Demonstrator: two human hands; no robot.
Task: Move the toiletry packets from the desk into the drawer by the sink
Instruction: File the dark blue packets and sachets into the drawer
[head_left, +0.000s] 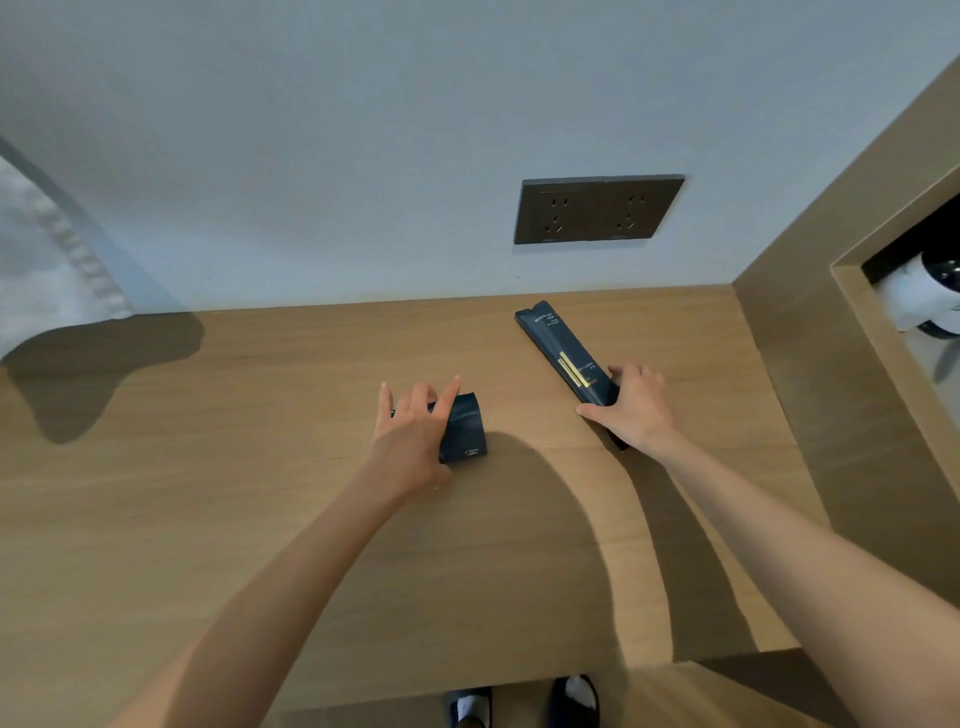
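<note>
Two dark blue toiletry packets lie on the wooden desk. The small, squarish packet sits near the middle; my left hand rests on its left part, fingers spread over it. The long, narrow packet with gold lettering lies diagonally toward the back right. My right hand clasps its near end, thumb on the left side and fingers on the right. The drawer and the sink are out of view.
A dark double wall socket sits above the desk's back edge. A brown side panel with a recess holding a white and black object bounds the right. White fabric hangs at the left. My slippered feet show below the desk edge.
</note>
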